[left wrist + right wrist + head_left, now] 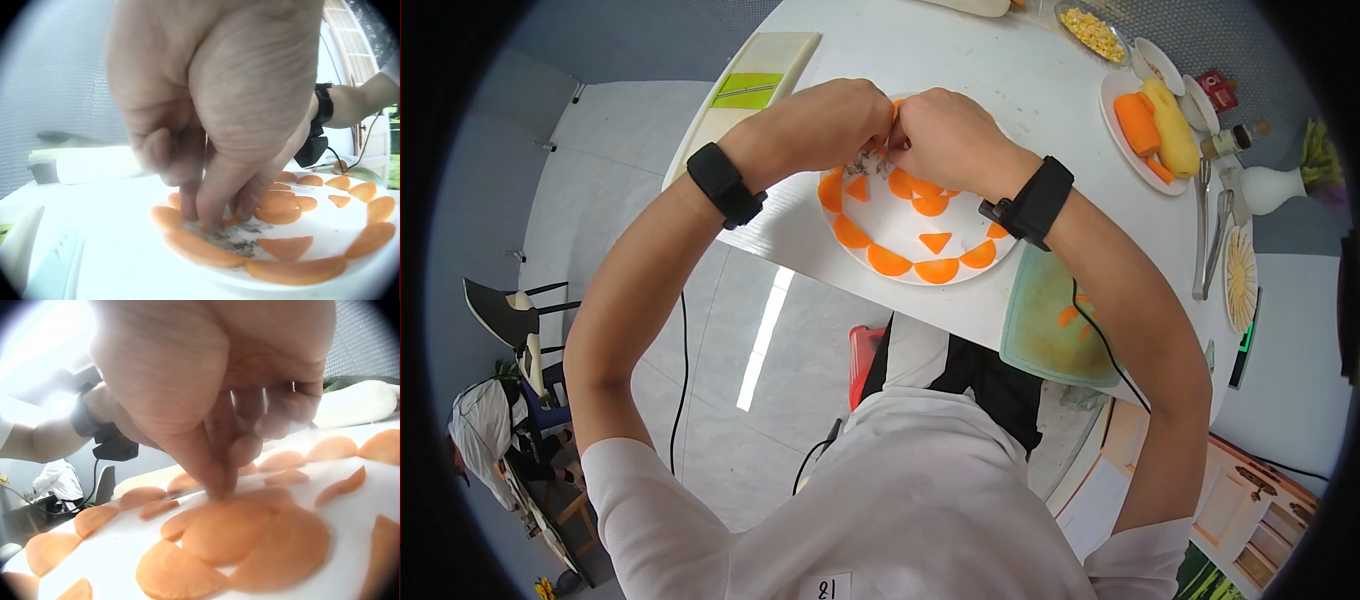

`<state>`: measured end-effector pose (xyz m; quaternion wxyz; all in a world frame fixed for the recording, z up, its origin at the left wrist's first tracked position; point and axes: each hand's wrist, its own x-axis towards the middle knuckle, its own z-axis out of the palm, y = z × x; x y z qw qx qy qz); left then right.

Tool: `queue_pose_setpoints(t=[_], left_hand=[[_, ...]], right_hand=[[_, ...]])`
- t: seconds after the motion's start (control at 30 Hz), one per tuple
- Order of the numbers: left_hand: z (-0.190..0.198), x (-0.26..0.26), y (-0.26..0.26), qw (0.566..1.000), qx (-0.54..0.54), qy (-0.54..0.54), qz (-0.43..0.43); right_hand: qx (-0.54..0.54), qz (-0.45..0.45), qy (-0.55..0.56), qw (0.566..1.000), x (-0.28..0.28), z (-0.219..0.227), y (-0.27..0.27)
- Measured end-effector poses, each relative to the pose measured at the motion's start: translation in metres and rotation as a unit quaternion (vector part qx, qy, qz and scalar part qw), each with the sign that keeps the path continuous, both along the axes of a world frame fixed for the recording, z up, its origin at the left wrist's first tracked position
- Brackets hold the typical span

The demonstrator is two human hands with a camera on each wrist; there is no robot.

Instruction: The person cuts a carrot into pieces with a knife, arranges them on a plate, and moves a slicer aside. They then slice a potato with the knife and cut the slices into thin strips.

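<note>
A round white plate [890, 228] carries orange carrot slices, half-rounds [937, 271] along its rim, small triangles [936, 243] inside them and an overlapping flower-like cluster [231, 534] in the middle. Both hands meet over its far part. Thumb and fingertips of the right hand [950, 140] pinch together low behind the cluster, at a small carrot piece [231, 221] mostly hidden by fingers. Beside it, the left hand [850, 125] points its fingertips down onto the plate near a dark grey pattern [247, 242]; whether they grip the piece too I cannot tell.
A green-and-white slicer [745, 90] lies left of the plate, a greenish cutting board [1050, 340] at the near right. Farther right are a plate of whole carrots and a yellow vegetable [1172, 130], metal tongs [1215, 240], a white vase [1270, 190] and a corn bowl [1092, 35].
</note>
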<state>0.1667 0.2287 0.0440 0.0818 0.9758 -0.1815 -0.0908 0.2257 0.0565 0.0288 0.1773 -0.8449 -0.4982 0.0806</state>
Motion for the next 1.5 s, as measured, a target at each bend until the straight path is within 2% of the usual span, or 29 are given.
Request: queue_pose_setpoints(t=[0.5, 0.6, 0.7, 0.73, 0.8, 0.9, 0.97, 1.0, 1.03, 1.07, 1.1, 1.13, 1.2, 1.27, 1.33, 1.5], left_hand=[[0.002, -0.001, 0.0, 1.0, -0.013, -0.004, -0.007], [0.009, -0.002, -0.004, 1.0, -0.022, 0.004, 0.002], [0.013, -0.002, -0.002, 0.999, 0.023, -0.03, -0.009], [0.016, -0.004, 0.0, 0.999, 0.004, -0.046, 0.0], [0.026, -0.01, 0.006, 0.996, -0.035, -0.078, 0.018], [0.049, -0.033, 0.006, 0.993, -0.019, -0.118, 0.018], [0.057, -0.068, -0.007, 0.98, -0.078, -0.182, 0.023], [0.056, -0.087, -0.018, 0.977, -0.132, -0.163, 0.045], [0.06, -0.107, -0.033, 0.978, -0.136, -0.134, 0.082], [0.052, -0.125, -0.043, 0.972, -0.186, -0.126, 0.065], [0.042, -0.142, -0.056, 0.96, -0.248, -0.066, 0.11], [0.034, -0.151, -0.071, 0.955, -0.278, -0.047, 0.095], [0.017, -0.171, -0.102, 0.94, -0.335, -0.006, 0.067], [-0.006, -0.181, -0.131, 0.938, -0.339, -0.029, 0.058], [-0.02, -0.183, -0.144, 0.939, -0.33, -0.045, 0.084], [-0.024, -0.183, -0.121, 0.894, -0.333, -0.032, 0.299]], right_hand=[[0.014, -0.011, 0.009, 1.0, -0.001, -0.001, 0.0], [0.02, 0.0, -0.016, 1.0, 0.002, 0.0, 0.0], [-0.016, -0.016, -0.019, 1.0, 0.003, 0.03, -0.005], [0.024, -0.003, -0.021, 0.999, 0.004, 0.036, -0.01], [0.104, 0.024, -0.024, 0.994, 0.012, 0.047, -0.03], [0.14, -0.012, 0.0, 0.99, 0.005, 0.075, -0.076], [0.097, -0.073, 0.015, 0.993, -0.01, 0.095, -0.111], [0.07, -0.113, 0.023, 0.991, -0.015, 0.1, -0.134], [0.082, -0.113, 0.019, 0.99, -0.017, 0.096, -0.156], [0.081, -0.124, 0.033, 0.988, -0.021, 0.092, -0.177], [0.083, -0.131, 0.048, 0.987, -0.024, 0.087, -0.195], [0.088, -0.134, 0.062, 0.985, -0.028, 0.081, -0.21], [0.068, -0.132, 0.067, 0.987, -0.045, 0.062, -0.234], [0.037, -0.11, 0.04, 0.993, -0.059, 0.044, -0.248], [0.031, -0.128, 0.016, 0.991, -0.076, 0.034, -0.251], [0.02, -0.163, -0.017, 0.986, -0.065, 0.029, -0.268]])
